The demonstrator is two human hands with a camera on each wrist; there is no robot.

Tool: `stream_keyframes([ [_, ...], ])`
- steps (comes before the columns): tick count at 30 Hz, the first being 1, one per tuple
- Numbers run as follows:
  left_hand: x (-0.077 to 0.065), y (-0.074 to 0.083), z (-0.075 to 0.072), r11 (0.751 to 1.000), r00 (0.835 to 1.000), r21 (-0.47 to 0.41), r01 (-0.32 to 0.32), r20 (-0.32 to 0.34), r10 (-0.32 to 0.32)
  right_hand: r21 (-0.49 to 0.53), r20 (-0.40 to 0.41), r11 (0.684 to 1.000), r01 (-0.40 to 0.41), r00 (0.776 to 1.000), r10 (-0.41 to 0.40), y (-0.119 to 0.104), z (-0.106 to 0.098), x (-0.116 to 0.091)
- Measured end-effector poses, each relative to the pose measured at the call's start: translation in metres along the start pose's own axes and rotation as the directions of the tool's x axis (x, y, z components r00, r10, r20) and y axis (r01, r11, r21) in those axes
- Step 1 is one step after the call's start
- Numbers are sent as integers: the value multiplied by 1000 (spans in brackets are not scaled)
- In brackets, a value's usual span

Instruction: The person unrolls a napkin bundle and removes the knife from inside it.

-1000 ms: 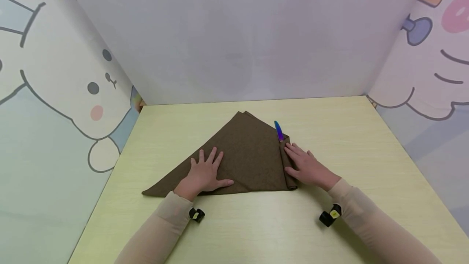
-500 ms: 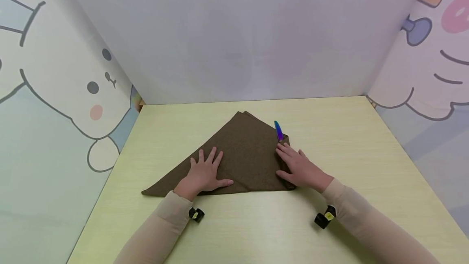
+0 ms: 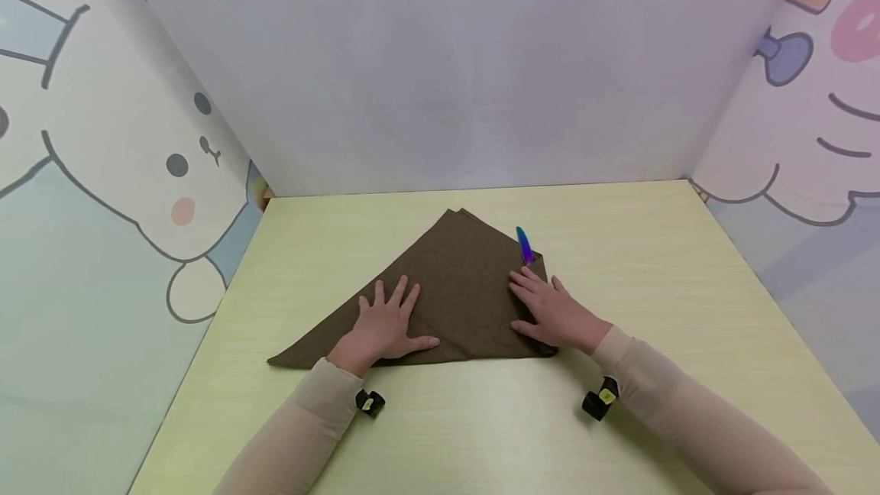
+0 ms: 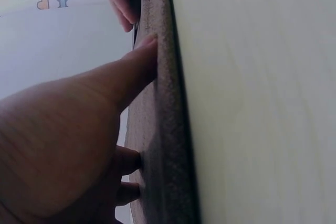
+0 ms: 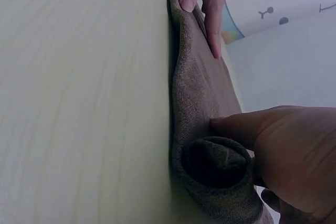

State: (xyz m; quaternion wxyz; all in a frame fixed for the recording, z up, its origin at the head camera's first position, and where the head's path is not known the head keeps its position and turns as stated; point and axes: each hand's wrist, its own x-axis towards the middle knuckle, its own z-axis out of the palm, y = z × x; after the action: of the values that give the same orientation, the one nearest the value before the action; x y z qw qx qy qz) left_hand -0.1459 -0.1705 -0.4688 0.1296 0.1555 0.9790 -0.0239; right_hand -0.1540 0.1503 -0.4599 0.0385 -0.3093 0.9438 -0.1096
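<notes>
A brown cloth napkin (image 3: 467, 289), folded into a triangle, lies on the table. Its right side is rolled up; the right wrist view shows the open end of that roll (image 5: 226, 203). Out of the roll's far end sticks the blue-purple blade of a table knife (image 3: 525, 245), the rest of it hidden in the cloth. My left hand (image 3: 381, 327) presses flat on the left part of the napkin with fingers spread. Over the roll lies my right hand (image 3: 557, 314), fingers extended, fingertips and thumb touching the flat cloth just left of it.
The pale wooden table (image 3: 440, 426) extends around the napkin on all sides. A plain wall (image 3: 440, 67) stands at the back edge, with cartoon-printed panels (image 3: 131, 174) at the left and right.
My right hand has slid left from the right-hand roll, its fingers reaching over onto the flat cloth. The left hand, napkin and knife look nearly unmoved.
</notes>
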Motion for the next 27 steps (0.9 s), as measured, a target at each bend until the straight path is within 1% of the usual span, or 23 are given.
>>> stream_keyframes([
  [4,1,0,1,1000,1000,10,-2,-1,2,-55,16,998,-7,1000,8,4,1,0],
  [10,1,0,0,1000,1000,10,-9,-14,9,-111,-1,993,-31,1000,31,9,-1,-1],
  [15,1,0,0,1000,1000,11,-13,-19,13,-111,7,992,-51,999,53,12,-3,-2],
  [22,0,0,0,1000,1000,13,-6,-10,6,-101,14,993,-57,998,59,15,-3,-5],
  [27,0,0,0,1000,1000,14,-8,-12,9,-74,26,996,-57,998,59,17,-3,-6],
])
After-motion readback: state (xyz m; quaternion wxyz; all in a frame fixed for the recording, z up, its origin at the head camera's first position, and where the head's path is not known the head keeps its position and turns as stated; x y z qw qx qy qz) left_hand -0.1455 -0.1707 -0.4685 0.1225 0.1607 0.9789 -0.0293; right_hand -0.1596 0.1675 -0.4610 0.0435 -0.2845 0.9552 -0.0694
